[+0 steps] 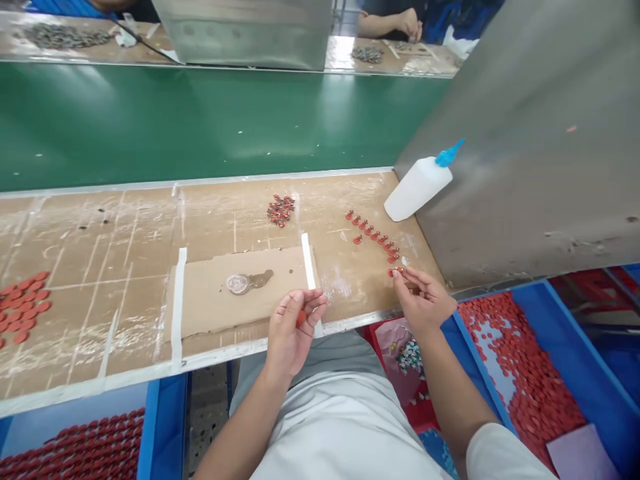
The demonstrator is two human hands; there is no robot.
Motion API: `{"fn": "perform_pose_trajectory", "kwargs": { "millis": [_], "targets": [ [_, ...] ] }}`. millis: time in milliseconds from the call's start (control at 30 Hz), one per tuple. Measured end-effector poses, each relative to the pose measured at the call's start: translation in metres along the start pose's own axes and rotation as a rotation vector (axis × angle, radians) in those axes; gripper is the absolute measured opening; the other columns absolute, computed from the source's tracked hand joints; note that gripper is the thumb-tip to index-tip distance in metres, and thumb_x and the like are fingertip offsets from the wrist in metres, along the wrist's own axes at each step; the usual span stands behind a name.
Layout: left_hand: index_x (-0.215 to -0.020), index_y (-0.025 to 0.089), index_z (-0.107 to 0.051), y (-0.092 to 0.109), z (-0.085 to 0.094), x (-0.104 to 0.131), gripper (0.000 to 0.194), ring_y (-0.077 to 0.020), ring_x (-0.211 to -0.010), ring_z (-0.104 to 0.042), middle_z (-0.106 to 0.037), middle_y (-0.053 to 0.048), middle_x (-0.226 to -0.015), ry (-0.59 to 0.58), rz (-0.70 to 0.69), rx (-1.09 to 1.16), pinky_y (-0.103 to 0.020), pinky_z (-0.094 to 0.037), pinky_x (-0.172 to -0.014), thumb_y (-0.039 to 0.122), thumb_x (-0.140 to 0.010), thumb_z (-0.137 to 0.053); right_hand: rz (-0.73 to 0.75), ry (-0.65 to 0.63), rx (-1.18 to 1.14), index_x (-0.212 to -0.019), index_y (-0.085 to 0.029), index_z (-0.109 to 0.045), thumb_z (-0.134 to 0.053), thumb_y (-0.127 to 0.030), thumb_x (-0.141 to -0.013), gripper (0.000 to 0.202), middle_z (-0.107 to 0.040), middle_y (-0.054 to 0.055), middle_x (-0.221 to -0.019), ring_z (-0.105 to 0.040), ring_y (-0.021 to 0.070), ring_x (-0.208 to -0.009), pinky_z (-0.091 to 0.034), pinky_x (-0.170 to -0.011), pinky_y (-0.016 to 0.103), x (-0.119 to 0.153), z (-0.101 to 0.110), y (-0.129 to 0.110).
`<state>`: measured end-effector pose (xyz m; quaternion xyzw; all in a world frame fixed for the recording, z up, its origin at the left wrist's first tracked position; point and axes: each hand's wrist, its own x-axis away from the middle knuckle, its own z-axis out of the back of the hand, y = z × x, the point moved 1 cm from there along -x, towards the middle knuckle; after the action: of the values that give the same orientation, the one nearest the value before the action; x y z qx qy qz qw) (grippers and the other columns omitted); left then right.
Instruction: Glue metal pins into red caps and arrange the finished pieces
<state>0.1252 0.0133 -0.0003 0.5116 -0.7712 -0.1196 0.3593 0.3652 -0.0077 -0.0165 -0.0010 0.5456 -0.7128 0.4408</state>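
My left hand (295,327) is raised over the table's front edge, its curled fingers around a red disc (301,317). At the right end of a curved row of small red pieces (376,236), my right hand (423,297) pinches a small red piece (395,272) close to the tabletop. A cardboard sheet (200,303), held by white tape strips, bears a round clear blob (238,284) and a wet patch. Behind it sits a pile of small red and metallic parts (281,211).
A white bottle with a blue nozzle (419,189) leans at the metal panel (530,167). Red discs (24,303) lie at far left. Blue bins of red pieces stand below the table at left (167,427) and right (575,333). A person's hands (410,25) show beyond the green divider (215,123).
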Motion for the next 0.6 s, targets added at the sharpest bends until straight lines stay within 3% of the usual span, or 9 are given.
{"fn": "perform_pose_trajectory", "kwargs": {
  "millis": [100, 200, 367, 600],
  "targets": [
    [-0.086, 0.014, -0.069, 0.0, 0.001, -0.002, 0.017, -0.0129, -0.085, -0.069, -0.073, -0.007, -0.094, 0.011, 0.006, 0.002, -0.023, -0.056, -0.079, 0.03, -0.083, -0.064, 0.034, 0.02, 0.212, -0.098, -0.015, -0.069, -0.071, -0.04, -0.075, 0.034, -0.075, 0.009, -0.086, -0.072, 0.0186, -0.067, -0.058, -0.062, 0.027, -0.011, 0.013, 0.031],
    [-0.085, 0.013, -0.07, -0.001, 0.0, -0.003, 0.016, -0.0127, -0.085, -0.069, -0.073, -0.007, -0.093, 0.015, 0.023, 0.003, -0.022, -0.056, -0.079, 0.028, -0.083, -0.063, 0.084, 0.011, 0.347, -0.097, -0.016, -0.07, -0.068, -0.041, -0.077, 0.032, -0.075, 0.008, -0.087, -0.071, 0.0175, -0.066, -0.057, -0.063, 0.027, -0.017, 0.019, 0.048],
    [-0.082, 0.014, -0.07, 0.0, -0.002, -0.002, 0.02, -0.0136, -0.085, -0.069, -0.073, -0.007, -0.091, 0.035, 0.063, 0.027, -0.023, -0.056, -0.08, 0.03, -0.084, -0.059, 0.184, -0.01, 0.456, -0.094, -0.018, -0.072, -0.065, -0.042, -0.08, 0.029, -0.076, 0.006, -0.087, -0.073, 0.0189, -0.076, -0.057, -0.071, 0.027, -0.021, 0.017, 0.052],
    [-0.084, 0.014, -0.071, 0.001, -0.005, -0.002, 0.025, -0.0155, -0.088, -0.069, -0.073, -0.009, -0.092, -0.001, 0.099, 0.065, -0.025, -0.055, -0.083, 0.031, -0.085, -0.054, 0.224, -0.023, 0.462, -0.095, -0.02, -0.072, -0.064, -0.041, -0.081, 0.027, -0.076, 0.005, -0.088, -0.073, 0.0181, -0.077, -0.056, -0.07, 0.026, -0.021, 0.014, 0.055]
  ]
}}
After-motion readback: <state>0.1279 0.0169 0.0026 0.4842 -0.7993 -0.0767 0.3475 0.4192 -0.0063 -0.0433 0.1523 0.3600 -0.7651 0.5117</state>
